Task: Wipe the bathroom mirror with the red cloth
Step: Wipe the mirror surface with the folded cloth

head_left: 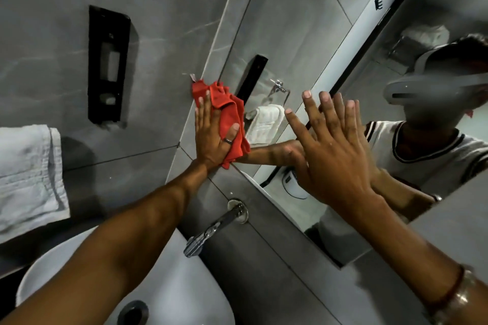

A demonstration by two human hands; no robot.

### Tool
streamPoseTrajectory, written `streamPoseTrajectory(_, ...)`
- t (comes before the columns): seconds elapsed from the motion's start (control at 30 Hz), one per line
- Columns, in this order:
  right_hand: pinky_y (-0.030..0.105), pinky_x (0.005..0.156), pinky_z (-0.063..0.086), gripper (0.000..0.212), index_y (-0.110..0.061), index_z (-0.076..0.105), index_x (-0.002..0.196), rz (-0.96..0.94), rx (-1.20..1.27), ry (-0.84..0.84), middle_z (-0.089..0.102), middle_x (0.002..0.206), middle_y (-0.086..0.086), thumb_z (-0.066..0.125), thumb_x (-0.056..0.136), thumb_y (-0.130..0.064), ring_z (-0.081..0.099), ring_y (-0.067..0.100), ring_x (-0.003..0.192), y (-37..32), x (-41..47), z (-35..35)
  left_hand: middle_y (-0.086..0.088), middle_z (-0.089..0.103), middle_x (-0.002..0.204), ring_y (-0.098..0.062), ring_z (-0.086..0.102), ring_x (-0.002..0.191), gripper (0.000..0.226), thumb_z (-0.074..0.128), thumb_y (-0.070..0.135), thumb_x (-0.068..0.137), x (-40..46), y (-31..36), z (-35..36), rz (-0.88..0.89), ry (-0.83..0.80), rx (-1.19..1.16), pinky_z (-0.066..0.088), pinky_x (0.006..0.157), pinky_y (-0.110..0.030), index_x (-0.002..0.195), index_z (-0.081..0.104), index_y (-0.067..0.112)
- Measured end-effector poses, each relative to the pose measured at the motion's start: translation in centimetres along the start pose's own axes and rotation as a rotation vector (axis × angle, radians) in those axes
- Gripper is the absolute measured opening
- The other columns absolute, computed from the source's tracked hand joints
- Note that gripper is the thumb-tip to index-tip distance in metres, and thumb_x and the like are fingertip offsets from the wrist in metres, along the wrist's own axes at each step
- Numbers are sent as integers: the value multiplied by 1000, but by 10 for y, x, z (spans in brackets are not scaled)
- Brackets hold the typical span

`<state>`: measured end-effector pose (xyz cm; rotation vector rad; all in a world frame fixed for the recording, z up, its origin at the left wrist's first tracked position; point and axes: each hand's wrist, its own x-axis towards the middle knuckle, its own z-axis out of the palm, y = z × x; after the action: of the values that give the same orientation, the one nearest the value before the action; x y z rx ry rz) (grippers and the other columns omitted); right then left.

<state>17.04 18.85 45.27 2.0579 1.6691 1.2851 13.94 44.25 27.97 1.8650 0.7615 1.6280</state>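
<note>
The bathroom mirror [298, 42] hangs on the grey tiled wall and slants across the right half of the view. My left hand [211, 137] lies flat on the red cloth [229, 113] and presses it against the mirror's left edge, where glass meets tile. A ring shows on the thumb. My right hand [332, 142] rests flat on the glass further right, fingers spread, holding nothing. The mirror reflects both arms and a person in a white top.
A white basin [182, 280] sits below my left arm, with a chrome tap [214, 229] coming out of the wall above it. A black dispenser [107, 66] is fixed to the left wall. A pale towel [29, 177] hangs at the far left.
</note>
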Motion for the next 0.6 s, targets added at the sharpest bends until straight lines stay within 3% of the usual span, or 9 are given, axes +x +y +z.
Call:
streamPoseTrajectory(0.1, 56, 127, -13, 70, -22, 34, 162, 20, -19, -32, 12, 173, 15, 25, 103, -60, 2, 38, 161, 7, -28, 1, -17, 10, 172, -32, 2, 161, 94, 24, 79, 93, -24, 24, 5, 15, -38, 28, 4, 130, -57, 163, 7, 18)
streamPoseTrajectory(0.23, 55, 128, -11, 66, -21, 36, 160, 52, -60, 34, 20, 172, 17, 31, 105, -55, 10, 41, 160, 20, -60, -4, -23, 15, 170, -41, 7, 159, 97, 18, 77, 95, -67, 75, 20, 178, -74, 105, 0, 130, -56, 160, 20, 6)
streamPoseTrajectory(0.3, 53, 129, -11, 65, -21, 37, 160, 74, -57, 89, 23, 171, 18, 26, 107, -56, 13, 40, 160, 28, -75, -11, -22, 14, 170, -42, 7, 159, 96, 17, 78, 95, -92, 104, 31, 228, -64, 127, 1, 130, -54, 162, 16, 9)
streamPoseTrajectory(0.4, 52, 129, -10, 62, -19, 39, 158, 98, -56, 134, 26, 169, 19, 30, 107, -54, 13, 39, 159, 42, -99, -20, -9, -3, 173, -39, 1, 160, 91, 22, 80, 93, -130, 144, 44, 318, -94, 133, 2, 129, -56, 164, 5, 26)
streamPoseTrajectory(0.53, 53, 130, -7, 59, -17, 41, 158, 150, -99, 146, 27, 169, 19, 33, 108, -48, 11, 38, 159, 64, -135, -34, -3, -1, 174, -39, 6, 160, 79, 37, 75, 93, -181, 187, 59, 447, -154, 65, 1, 128, -56, 153, 42, 24)
streamPoseTrajectory(0.6, 55, 129, -5, 59, -16, 41, 158, 198, -132, 150, 23, 169, 18, 32, 107, -45, 10, 36, 159, 79, -150, -44, -2, 2, 174, -39, 8, 159, 77, 42, 74, 92, -193, 203, 66, 453, -150, 53, 5, 128, -58, 154, 40, 27)
